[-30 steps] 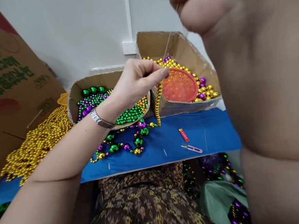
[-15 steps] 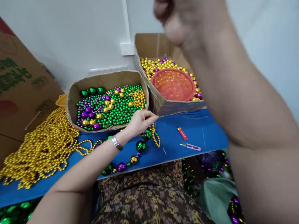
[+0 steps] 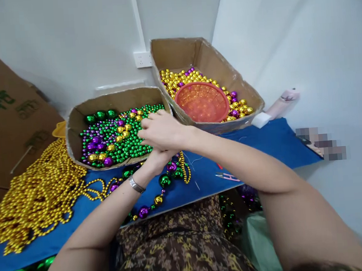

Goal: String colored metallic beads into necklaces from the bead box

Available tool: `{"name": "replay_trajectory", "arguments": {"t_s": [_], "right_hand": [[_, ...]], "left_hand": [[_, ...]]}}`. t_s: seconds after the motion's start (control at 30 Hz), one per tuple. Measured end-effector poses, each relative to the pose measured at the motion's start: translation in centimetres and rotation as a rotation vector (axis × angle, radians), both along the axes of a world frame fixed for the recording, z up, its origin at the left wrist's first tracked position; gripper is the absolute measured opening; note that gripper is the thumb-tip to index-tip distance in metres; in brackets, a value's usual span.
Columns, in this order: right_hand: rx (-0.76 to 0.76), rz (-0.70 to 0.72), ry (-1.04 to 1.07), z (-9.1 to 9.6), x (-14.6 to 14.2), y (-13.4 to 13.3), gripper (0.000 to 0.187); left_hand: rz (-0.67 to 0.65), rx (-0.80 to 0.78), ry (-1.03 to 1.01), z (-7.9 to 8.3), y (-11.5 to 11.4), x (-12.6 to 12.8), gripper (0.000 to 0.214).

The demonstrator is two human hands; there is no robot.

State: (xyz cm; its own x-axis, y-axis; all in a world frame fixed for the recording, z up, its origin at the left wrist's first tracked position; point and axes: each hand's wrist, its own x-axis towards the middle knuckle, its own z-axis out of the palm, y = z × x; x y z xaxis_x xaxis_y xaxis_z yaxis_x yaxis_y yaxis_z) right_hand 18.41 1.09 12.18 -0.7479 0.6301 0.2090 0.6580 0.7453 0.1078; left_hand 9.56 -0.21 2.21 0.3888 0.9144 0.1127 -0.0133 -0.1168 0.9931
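Observation:
My right hand reaches across over the near right part of a cardboard box of small green, purple and gold beads. Its fingers are bent and closed; whatever they hold, if anything, is hidden. Just below it, at the box's near edge, my left hand lies with its fingers drawn together, mostly covered by the right hand. A strand of large green, purple and gold beads rests on the blue table below my left hand, beside a short loop of gold beads.
A second cardboard box holds larger gold and purple beads and a red plastic basket. Gold bead strings pile up at left. Pink-handled thread snips lie near the table's front edge. A pink bottle-like thing stands at right.
My right hand has come down from high at the upper right to the bead box, crossing over my left hand. The left hand has shifted slightly left and the view has turned right.

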Motion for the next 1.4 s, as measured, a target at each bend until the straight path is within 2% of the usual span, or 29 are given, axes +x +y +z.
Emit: {"name": "replay_trajectory", "arguments": {"t_s": [0.03, 0.13, 0.23, 0.3, 0.37, 0.47, 0.53, 0.73, 0.83, 0.9, 0.97, 1.03, 1.13, 1.23, 1.3, 1.33, 1.4], "right_hand": [[-0.006, -0.039, 0.073, -1.2, 1.7, -0.5, 0.019], [-0.150, -0.145, 0.406, -5.2, 6.0, -2.3, 0.025], [-0.381, -0.207, 0.694, -9.1, 7.8, -3.9, 0.034], [-0.451, -0.260, 0.800, -10.4, 8.0, -4.5, 0.027], [-0.402, -0.275, 0.809, -10.5, 8.0, -4.9, 0.017], [-0.267, -0.242, 0.768, -9.3, 8.4, -5.3, 0.021], [-0.231, -0.195, 0.768, -8.6, 8.6, -5.8, 0.021], [-0.353, 0.020, 0.640, -9.1, 8.7, -6.7, 0.020], [-0.426, -0.087, 0.806, -9.6, 8.7, -5.7, 0.023], [-0.546, -0.184, 0.985, -10.0, 8.3, -4.8, 0.029], [-0.759, -0.200, 1.104, -10.5, 7.8, -4.1, 0.032], [-0.992, -0.166, 1.179, -11.1, 7.2, -3.6, 0.033], [-1.283, -0.096, 1.244, -11.9, 6.7, -3.2, 0.038], [-1.437, -0.014, 1.200, -12.4, 6.6, -2.8, 0.043], [-1.389, 0.000, 1.154, -12.2, 6.7, -2.8, 0.041], [-1.297, -0.016, 1.128, -11.9, 6.9, -2.8, 0.038], [-0.978, -0.089, 1.042, -10.9, 7.3, -3.2, 0.031]], "left_hand": [[0.007, -0.025, -0.033, -0.1, 0.1, -0.3, 0.037], [0.019, -0.057, -0.048, -0.1, 0.2, -1.0, 0.036], [0.029, -0.078, -0.013, 0.1, 0.2, -1.2, 0.032], [0.025, -0.095, -0.013, 0.1, 0.1, -1.3, 0.031], [0.003, -0.113, -0.031, 0.1, 0.1, -1.4, 0.029], [-0.039, -0.109, -0.028, 0.0, 0.2, -1.9, 0.025], [-0.051, -0.080, -0.001, 0.0, 0.4, -2.3, 0.024], [-0.037, 0.060, 0.058, -0.1, 0.1, -3.2, 0.026], [-0.013, 0.245, 0.094, 0.2, -0.4, -3.1, 0.035], [0.002, 0.356, 0.090, 0.4, -0.7, -3.1, 0.046], [0.012, 0.453, 0.114, 0.6, -0.7, -3.0, 0.055], [0.033, 0.581, 0.184, 0.6, -0.5, -3.1, 0.060], [0.063, 0.866, 0.266, 0.4, 0.0, -3.2, 0.063], [0.072, 1.135, 0.290, 0.3, 0.5, -3.2, 0.066], [0.109, 1.244, 0.323, 0.3, 0.6, -3.2, 0.067], [0.130, 1.276, 0.345, 0.3, 0.6, -3.3, 0.067], [0.151, 1.269, 0.391, 0.4, 0.4, -3.5, 0.065]]}}
